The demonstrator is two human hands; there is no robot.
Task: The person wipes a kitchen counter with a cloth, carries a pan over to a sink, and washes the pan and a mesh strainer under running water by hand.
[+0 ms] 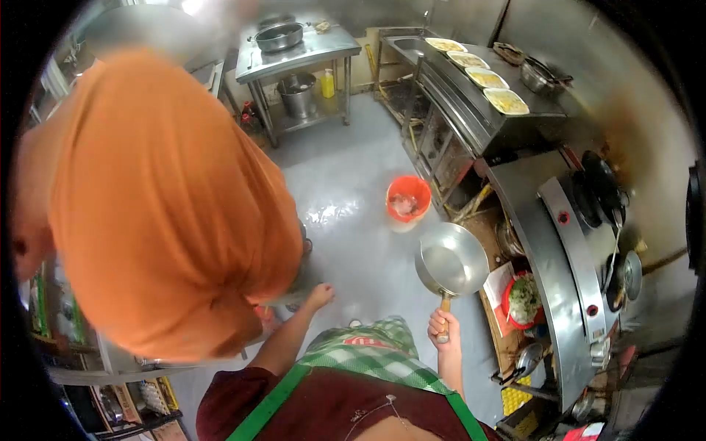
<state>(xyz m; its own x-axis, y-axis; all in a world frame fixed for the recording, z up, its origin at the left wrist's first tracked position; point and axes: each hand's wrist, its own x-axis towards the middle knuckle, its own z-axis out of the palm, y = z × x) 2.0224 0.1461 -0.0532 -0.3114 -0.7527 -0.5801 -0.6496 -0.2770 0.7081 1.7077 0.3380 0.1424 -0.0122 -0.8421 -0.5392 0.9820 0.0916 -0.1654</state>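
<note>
My right hand (444, 327) is wrapped around the wooden handle of a metal saucepan (454, 257). The pan's round bowl faces up and looks empty, with its bare silvery inside showing. My left hand (321, 295) hangs over the floor in front of my apron, its fingers curled in and nothing visible in them. Close beside it on the left is the back of a person in an orange shirt (169, 206). Beyond the pan, an orange bucket (409, 197) with something pale pinkish inside stands on the floor.
At right, a steel stove (529, 213) carries woks and pans; under it a red bowl of chopped greens (523, 298) sits on a shelf. Several plates of food (485, 78) line the back-right counter. A steel table (309, 53) with a wide pan stands at the back.
</note>
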